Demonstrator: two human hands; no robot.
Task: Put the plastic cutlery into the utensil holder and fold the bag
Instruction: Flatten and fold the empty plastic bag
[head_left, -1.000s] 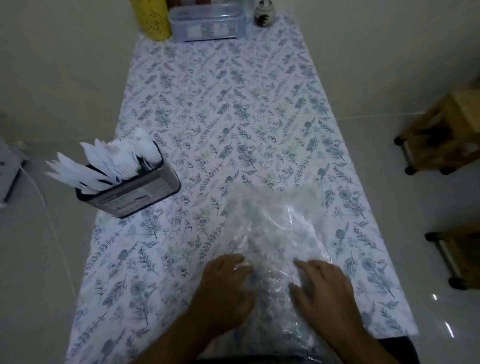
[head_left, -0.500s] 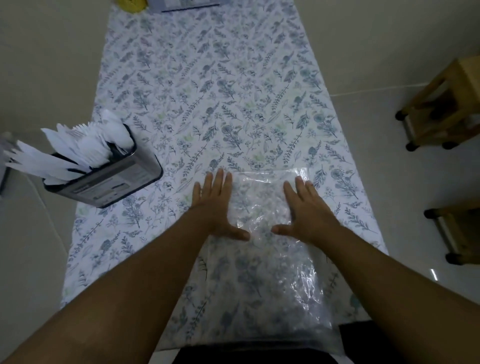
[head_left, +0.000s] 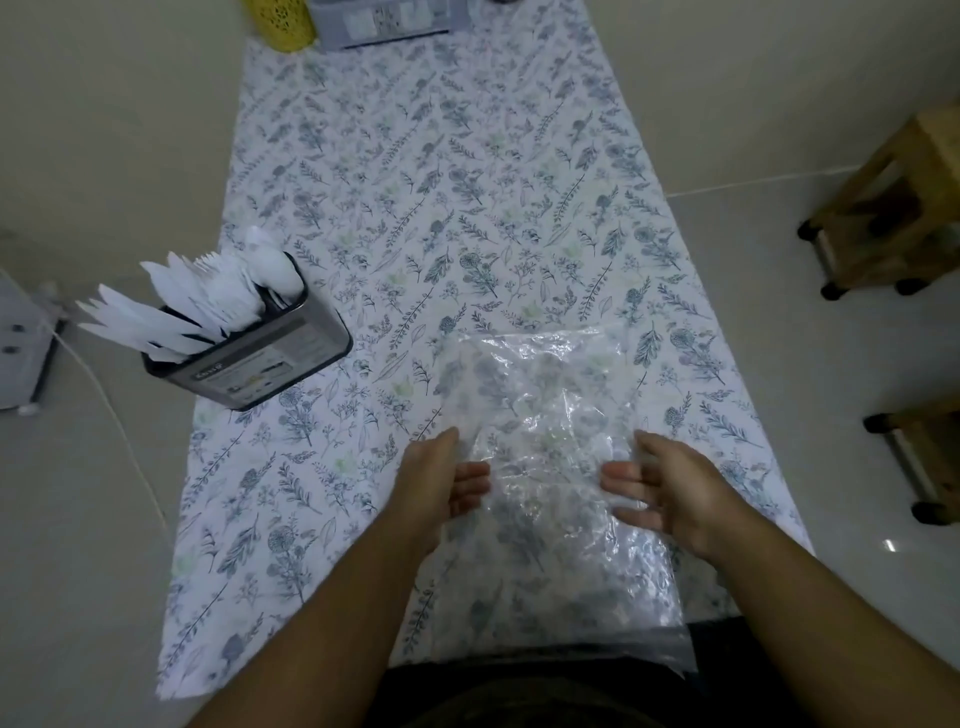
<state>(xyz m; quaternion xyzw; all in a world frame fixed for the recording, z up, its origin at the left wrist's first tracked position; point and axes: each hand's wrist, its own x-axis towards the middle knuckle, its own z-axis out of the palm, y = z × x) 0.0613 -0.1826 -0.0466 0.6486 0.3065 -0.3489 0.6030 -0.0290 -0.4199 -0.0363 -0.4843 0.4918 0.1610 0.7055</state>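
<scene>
The left hand (head_left: 441, 480) and the right hand (head_left: 665, 486) sit at the two side edges of the clear plastic bag (head_left: 550, 447), palms turned inward toward each other with the fingers curled under the film; whether either hand actually pinches the plastic cannot be told, though both touch it. The bag is empty, transparent and heavily crinkled, catching pale glints of light, and the leaf print beneath shows through it. It lies flat on the near right part of the bench (head_left: 415, 156), its near end hanging over the bench edge toward the person's body. The bench is covered by a white cloth printed with blue-grey sprigs and flowers. To the left of the hands, at the left edge of the bench and well apart from the bag, stands the utensil holder (head_left: 260, 364), a dark grey rectangular caddy filled with white plastic cutlery (head_left: 208, 301): knives lean out to the left, with forks and spoons behind them. A label runs along the holder's side, but its writing is too small to read. At the far end of the bench stand a yellow perforated container (head_left: 280, 23) and, just beside it, a clear lidded box (head_left: 389, 23). Wooden stools (head_left: 893, 208) stand on the floor to the right.
</scene>
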